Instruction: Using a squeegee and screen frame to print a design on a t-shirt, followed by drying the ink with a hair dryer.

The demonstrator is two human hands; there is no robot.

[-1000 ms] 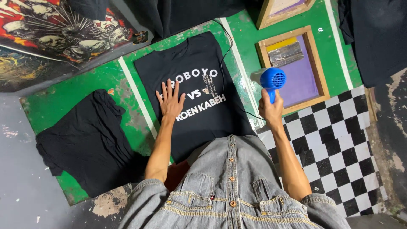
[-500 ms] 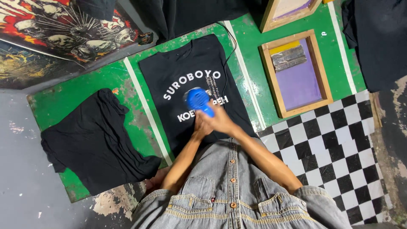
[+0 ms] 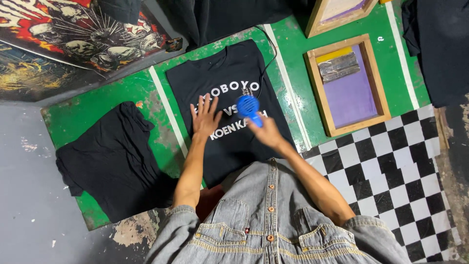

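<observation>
A black T-shirt (image 3: 234, 68) with white printed lettering lies flat on a green board (image 3: 97, 112). My left hand (image 3: 205, 117) rests flat on the shirt's print, fingers spread. My right hand (image 3: 267, 131) grips the handle of a small blue hair dryer (image 3: 249, 107), whose head hangs just over the lettering, right of my left hand. A thin black cord (image 3: 266, 58) runs from the dryer up across the shirt toward the top of the board.
A pile of folded black cloth (image 3: 115, 161) lies on the board's left part. A wooden-framed purple printing screen (image 3: 349, 85) sits on the right, a second frame (image 3: 337, 12) above it. Checkered floor (image 3: 400, 176) at lower right; skull artwork (image 3: 73, 34) at upper left.
My left hand has come off the dryer and returned flat onto the shirt. The dryer, which came in from the right a second ago, now hovers over the middle of the lettering.
</observation>
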